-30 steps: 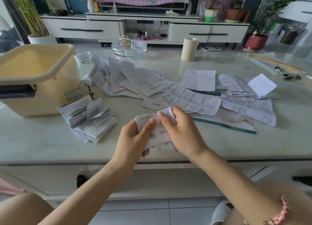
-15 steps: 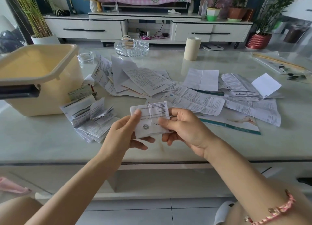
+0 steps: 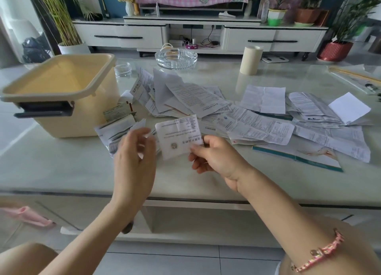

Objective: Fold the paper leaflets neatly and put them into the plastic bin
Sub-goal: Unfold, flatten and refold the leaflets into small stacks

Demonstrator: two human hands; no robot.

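1. The right hand pinches the folded leaflet by its lower right edge, thumb against fingers, and holds it above the worktop. The left hand is blurred. It sits just beside the leaflet but apart from it, fingers loosely spread and apparently holding nothing.
2. Gripped at one edge only, the leaflet could spring open along its creases or slip out of the pinch.
3. Under the left hand lies a stack of folded leaflets, just beside the plastic bin. A careless sweep there could scatter it and undo the folds.
4. The bin stands open on the left. A toss from here might strike its rim and leave the leaflet on the worktop.
5. Unfolded leaflets overlap behind and to the right. Pulling one out could drag its neighbours along.
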